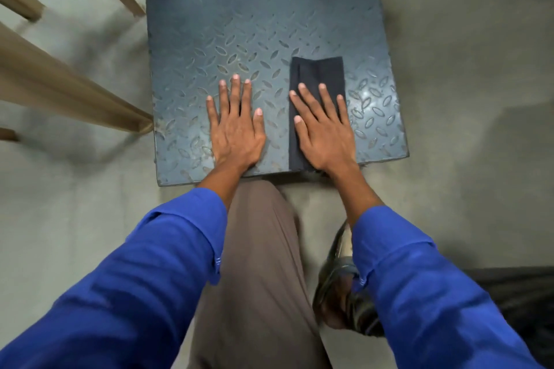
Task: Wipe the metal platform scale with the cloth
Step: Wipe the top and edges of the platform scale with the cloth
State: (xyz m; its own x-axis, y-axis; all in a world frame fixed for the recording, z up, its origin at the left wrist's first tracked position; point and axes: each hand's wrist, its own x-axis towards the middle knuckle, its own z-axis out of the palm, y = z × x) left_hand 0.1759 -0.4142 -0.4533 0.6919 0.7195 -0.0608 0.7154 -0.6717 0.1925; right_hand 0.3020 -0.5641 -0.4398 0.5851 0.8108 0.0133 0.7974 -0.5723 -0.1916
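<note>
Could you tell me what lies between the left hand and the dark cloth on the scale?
In the head view, only bare tread-plate of the platform scale lies between the left hand and the dark cloth, which is under the right hand.

Scale (239,24): embossed metal, dull sheen; cloth (317,75): matt, probably woven.

The grey floor (449,129) carries the scale (254,24), a blue-grey metal platform with raised tread. Wooden legs (75,93) stand on the floor just left of it, the nearest close to its left edge. A folded dark cloth (317,72) lies flat on the platform's near right part, reaching its front edge. A dark shoe (338,287) rests on the floor below.
</note>
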